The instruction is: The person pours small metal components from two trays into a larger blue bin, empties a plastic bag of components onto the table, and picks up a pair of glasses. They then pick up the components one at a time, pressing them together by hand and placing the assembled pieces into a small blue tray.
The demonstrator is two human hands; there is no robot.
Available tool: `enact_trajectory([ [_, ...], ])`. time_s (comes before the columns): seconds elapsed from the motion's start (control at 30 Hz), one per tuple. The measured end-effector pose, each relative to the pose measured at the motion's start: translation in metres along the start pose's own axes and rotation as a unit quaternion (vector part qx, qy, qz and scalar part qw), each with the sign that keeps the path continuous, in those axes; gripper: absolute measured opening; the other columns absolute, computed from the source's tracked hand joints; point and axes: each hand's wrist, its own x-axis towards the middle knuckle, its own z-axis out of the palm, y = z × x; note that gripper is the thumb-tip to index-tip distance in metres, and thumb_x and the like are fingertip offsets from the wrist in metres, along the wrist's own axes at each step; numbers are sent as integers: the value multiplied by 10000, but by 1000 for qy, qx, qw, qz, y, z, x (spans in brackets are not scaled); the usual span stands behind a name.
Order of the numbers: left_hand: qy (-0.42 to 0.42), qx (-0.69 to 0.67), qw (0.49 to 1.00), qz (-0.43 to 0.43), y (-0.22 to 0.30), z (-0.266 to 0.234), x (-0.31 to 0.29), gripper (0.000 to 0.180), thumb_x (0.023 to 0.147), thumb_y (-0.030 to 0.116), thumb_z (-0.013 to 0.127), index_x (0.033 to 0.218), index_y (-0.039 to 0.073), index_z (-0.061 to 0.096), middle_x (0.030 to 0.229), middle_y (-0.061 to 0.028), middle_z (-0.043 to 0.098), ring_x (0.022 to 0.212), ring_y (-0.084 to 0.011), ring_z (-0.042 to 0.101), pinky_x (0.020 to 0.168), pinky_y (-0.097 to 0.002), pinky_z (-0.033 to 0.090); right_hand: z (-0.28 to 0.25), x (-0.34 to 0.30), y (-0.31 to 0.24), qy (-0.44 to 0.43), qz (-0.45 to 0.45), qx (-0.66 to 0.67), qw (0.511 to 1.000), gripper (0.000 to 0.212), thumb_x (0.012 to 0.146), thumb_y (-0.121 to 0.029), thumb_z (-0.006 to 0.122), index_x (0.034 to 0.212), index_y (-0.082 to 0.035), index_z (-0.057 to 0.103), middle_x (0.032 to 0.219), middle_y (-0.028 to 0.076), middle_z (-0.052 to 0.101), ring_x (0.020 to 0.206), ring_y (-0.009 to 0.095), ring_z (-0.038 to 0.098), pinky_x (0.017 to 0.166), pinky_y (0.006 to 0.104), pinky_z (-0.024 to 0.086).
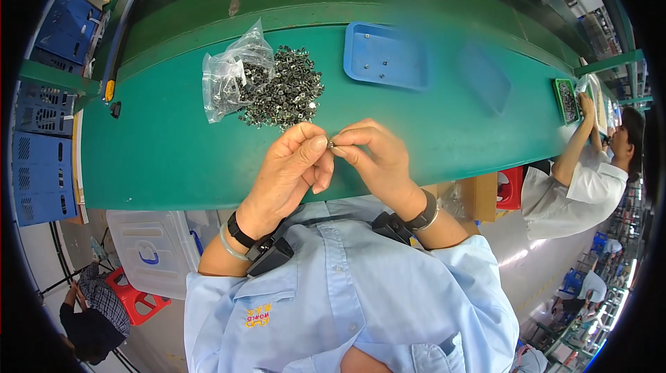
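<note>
Your left hand and right hand are meeting over the green tabletop, the thumb and fingertips of each nearly closed on one small part; the fingertips are hiding most of it, so its orientation is impossible to tell. If the two pinches are pressing unevenly or twisting against each other, the part could be slipping out and dropping to the tabletop or past its near edge. At the left, a clear plastic bag is lying against the pile of small dark parts; a tug on the bag could be dragging parts loose. The pile is spreading without a wall just beyond your left fingers, so a brush of the knuckles could be scattering it, and a dropped part could be getting lost among similar ones. Farther right, a blue tray is holding a few loose parts; a knock on its rim could be shifting them. Beyond it, a flat bluish object is showing too blurred to identify. At the far right, a co-worker's hand is working beside a green tray, well apart from yours.
</note>
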Motion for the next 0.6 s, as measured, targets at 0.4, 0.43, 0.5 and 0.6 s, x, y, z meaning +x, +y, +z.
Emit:
enact_trajectory([
  [0.4,34,29,999,8,-2,2,2,149,949,211,546,937,66,515,693,-37,570,551,-89,514,463,-216,394,2,0,0,6,21,-17,1000,110,791,-52,698,872,-71,627,830,58,642,755,178,607,650,284,488],
  [0.43,34,29,999,8,-2,2,2,149,949,211,546,937,66,515,693,-37,570,551,-89,514,463,-216,394,3,0,0,8,21,-22,1000,109,791,-52,697,872,-72,626,830,60,642,752,179,608,646,285,489],
  [0.5,32,29,999,9,-3,0,2,147,950,209,545,940,66,512,705,-38,576,555,-89,519,466,-215,397,4,0,0,10,21,-26,999,108,792,-52,696,872,-72,626,829,62,642,750,180,609,643,286,489],
  [0.6,37,27,999,12,-3,2,1,144,951,204,543,946,65,508,717,-40,581,558,-90,523,468,-213,399,4,1,0,8,5,-47,999,119,788,-46,698,875,-73,622,826,65,643,741,186,613,635,292,492],
])
